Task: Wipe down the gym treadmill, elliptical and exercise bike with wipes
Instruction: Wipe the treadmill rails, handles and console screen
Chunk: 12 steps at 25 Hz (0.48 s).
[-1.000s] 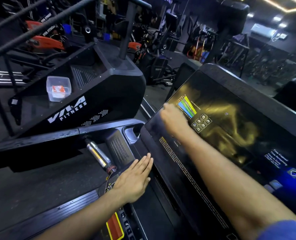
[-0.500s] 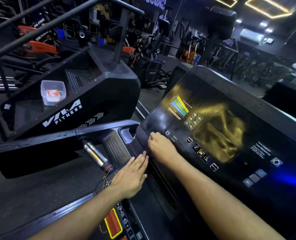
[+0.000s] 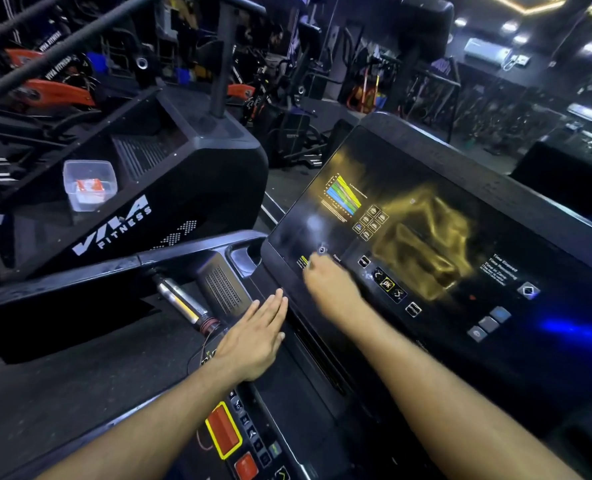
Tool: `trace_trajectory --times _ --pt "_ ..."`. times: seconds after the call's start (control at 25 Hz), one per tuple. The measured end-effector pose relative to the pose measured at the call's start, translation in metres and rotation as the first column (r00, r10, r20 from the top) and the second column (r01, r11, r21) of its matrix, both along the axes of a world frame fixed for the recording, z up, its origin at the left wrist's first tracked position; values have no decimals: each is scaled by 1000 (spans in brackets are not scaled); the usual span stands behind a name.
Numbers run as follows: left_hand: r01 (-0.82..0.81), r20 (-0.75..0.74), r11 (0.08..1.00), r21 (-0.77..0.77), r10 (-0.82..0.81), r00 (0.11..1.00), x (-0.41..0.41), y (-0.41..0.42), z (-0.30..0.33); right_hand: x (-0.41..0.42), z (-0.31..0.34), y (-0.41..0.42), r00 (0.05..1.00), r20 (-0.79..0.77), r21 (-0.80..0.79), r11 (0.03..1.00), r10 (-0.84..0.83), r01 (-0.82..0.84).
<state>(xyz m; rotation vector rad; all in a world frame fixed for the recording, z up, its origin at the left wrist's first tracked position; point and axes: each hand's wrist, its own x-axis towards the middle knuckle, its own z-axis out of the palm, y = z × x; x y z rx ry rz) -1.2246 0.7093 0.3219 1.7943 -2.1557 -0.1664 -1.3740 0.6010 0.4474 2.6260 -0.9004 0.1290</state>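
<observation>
Two hands work at the treadmill console (image 3: 460, 237). Right hand (image 3: 332, 289), blurred, is curled low on the screen's left edge; whether it holds a wipe I cannot tell. Left hand (image 3: 256, 341) lies flat, fingers straight, on the ledge just beside it. Beyond, a plastic container (image 3: 88, 183) sits on the neighbouring machine (image 3: 170, 188).

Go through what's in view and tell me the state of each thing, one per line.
Left hand: flat, fingers straight, resting on the console ledge.
Right hand: on the lower left of the treadmill console; motion-blurred, any wipe under it hidden.
Treadmill console: lit, coloured chart and icons showing.
Clear plastic tub: lidless, upright on the neighbouring Viva Fitness machine, orange-and-white packet inside.
Red stop button: untouched.
</observation>
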Motion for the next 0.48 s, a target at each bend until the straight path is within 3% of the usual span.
trace_trajectory --times 0.12,0.2,0.36,0.48 --pt "-8 14 1000 -4 8 1000 -1 0 1 -6 -24 14 983 -168 -19 997 74 -78" --pt "0 12 1000 18 0 1000 0 1 2 -17 -4 4 995 -100 -48 999 -28 23" --pt "7 29 1000 29 -7 1000 -2 2 8 -56 58 -18 963 208 -156 966 -172 206" --pt "11 38 999 41 -12 999 -2 2 7 -53 39 -1 979 156 -182 970 -131 159"
